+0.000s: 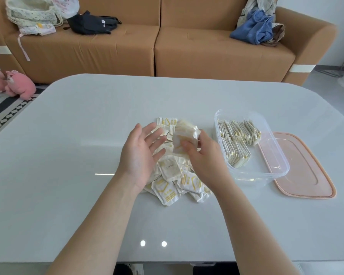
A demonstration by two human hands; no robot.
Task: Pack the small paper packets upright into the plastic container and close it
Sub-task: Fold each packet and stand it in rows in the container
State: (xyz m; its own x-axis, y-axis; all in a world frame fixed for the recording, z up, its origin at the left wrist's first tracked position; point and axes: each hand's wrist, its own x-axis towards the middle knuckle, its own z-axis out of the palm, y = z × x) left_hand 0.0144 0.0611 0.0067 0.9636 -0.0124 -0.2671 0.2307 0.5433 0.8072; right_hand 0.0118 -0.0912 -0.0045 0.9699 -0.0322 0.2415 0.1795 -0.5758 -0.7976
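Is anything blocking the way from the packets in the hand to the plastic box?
Nothing visible. The right hand holds packets beside the open container; its lid lies off, to the right.

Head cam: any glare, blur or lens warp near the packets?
Head view: the bundle of packets in the right hand is motion-blurred; the left hand is sharper. Two round reflections and a short streak sit on the glossy table, clear of the packet pile. Wide-angle warp bows the table's far edge and sofa.
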